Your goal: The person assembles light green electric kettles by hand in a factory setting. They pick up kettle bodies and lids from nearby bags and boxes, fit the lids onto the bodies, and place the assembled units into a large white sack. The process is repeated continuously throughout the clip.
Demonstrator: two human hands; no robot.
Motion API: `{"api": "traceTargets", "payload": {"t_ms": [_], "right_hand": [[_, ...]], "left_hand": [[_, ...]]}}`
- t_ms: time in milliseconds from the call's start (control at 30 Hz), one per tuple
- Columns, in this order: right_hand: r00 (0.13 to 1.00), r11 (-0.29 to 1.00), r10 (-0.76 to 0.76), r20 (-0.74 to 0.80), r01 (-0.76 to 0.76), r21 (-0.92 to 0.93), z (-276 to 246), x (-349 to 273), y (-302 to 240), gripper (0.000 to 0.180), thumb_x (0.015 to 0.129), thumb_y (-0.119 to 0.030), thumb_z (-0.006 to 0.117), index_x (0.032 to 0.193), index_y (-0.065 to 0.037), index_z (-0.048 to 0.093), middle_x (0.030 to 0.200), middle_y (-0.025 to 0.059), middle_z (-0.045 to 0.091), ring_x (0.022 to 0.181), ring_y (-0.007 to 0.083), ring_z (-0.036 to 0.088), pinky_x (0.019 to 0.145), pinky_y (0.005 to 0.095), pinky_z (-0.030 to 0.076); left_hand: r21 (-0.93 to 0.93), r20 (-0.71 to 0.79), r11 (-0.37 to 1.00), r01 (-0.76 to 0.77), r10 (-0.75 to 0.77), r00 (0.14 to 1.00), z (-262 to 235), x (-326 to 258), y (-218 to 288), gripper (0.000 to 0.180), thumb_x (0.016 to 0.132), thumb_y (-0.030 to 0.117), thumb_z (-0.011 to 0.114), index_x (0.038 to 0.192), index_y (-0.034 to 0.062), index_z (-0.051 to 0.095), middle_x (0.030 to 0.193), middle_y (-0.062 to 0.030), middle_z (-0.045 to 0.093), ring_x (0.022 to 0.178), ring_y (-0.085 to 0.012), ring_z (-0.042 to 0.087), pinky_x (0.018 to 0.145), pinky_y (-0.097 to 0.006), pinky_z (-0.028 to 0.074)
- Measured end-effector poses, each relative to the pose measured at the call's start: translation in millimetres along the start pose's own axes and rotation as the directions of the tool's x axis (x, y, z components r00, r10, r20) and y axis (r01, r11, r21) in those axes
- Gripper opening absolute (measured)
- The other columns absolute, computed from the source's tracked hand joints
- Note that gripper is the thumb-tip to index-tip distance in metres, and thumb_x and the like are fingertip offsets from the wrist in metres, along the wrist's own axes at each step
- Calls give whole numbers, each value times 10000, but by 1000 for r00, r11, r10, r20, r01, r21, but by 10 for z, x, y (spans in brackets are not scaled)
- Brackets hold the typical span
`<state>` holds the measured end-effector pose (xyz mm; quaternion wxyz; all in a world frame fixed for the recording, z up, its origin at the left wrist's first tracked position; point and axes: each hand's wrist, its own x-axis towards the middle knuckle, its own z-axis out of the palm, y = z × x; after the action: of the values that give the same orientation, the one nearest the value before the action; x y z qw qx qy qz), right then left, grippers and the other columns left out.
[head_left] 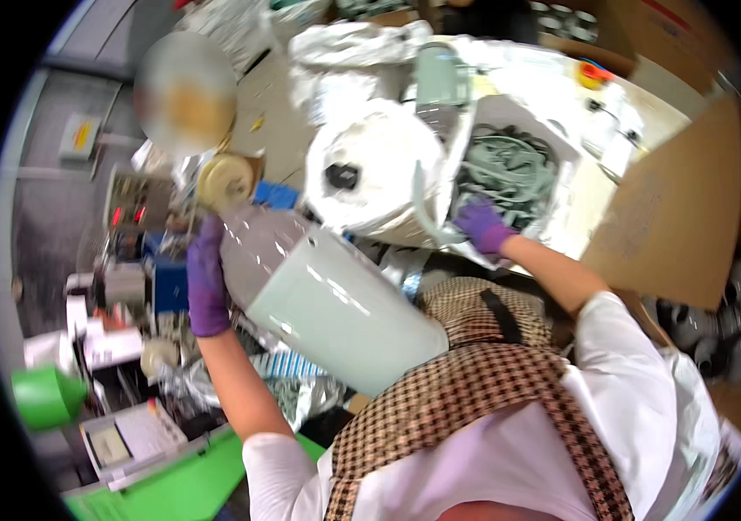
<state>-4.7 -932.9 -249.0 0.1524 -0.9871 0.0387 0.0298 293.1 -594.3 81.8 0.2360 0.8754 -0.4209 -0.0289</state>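
A large bottle [349, 308] leans across my lap, its base against my checked apron. It has a pale grey-green body, a clear shoulder and a cream round cap [226, 181]. My left hand [207, 278], in a purple glove, is closed around the bottle's side near the shoulder. My right hand [485, 227], also purple-gloved, is at the near edge of a lined box of grey-green straps [514, 169]. Its fingers are closed on a curved grey-green strap [423, 204] that sticks out to the left; blur partly obscures the grip.
A white bag [370, 187] with a black piece on it stands beside the strap box. Behind it is a similar grey-green bottle [440, 78]. A cardboard flap [674, 208] rises at right, near dark bottle-like parts [709, 326]. Cluttered equipment and a green surface [171, 486] lie left.
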Motion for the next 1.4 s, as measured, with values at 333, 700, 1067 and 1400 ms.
{"api": "traceTargets", "payload": {"t_ms": [333, 700, 1067, 1400], "right_hand": [[667, 897, 440, -601, -304, 319, 411, -22, -420, 475, 789, -326, 676, 1217, -135, 604, 728, 71, 612, 684, 263, 617, 952, 421, 433], [865, 702, -180, -469, 447, 554, -3643, -730, 675, 584, 846, 25, 533, 1423, -53, 493, 967, 55, 653, 628, 89, 533, 620, 224, 473], [998, -192, 42, 54, -45, 980, -3483, 1208, -476, 521, 969, -429, 571, 1338, -68, 508, 963, 104, 688, 775, 144, 669, 631, 299, 541], [925, -520, 377, 39, 176, 835, -2433, 732, -1754, 169, 931, -240, 612, 940, -71, 625, 532, -51, 299, 500, 91, 301, 547, 240, 299]], "left_hand": [[-575, 314, 656, 489, -375, 872, 1035, 371, -336, 677, 999, 504, 508, 1424, -21, 475, 1367, -140, 563, 1211, -220, 550, 1039, -336, 419], [-659, 190, 739, 139, -16, 982, 1442, 1009, 556, 489, 1078, 346, 376, 1441, 32, 468, 1374, -115, 547, 1208, -182, 530, 1074, -323, 392], [-987, 148, 8, 163, 459, 876, 1035, 750, 1275, 910, 767, 666, 654, 1351, -20, 523, 1331, -173, 562, 1182, -261, 578, 1046, -407, 465], [-988, 149, 11, 151, 252, 956, 809, 250, 428, 1337, 584, 933, 596, 1390, -115, 400, 1267, -192, 592, 1155, -291, 612, 1008, -435, 498]]}}
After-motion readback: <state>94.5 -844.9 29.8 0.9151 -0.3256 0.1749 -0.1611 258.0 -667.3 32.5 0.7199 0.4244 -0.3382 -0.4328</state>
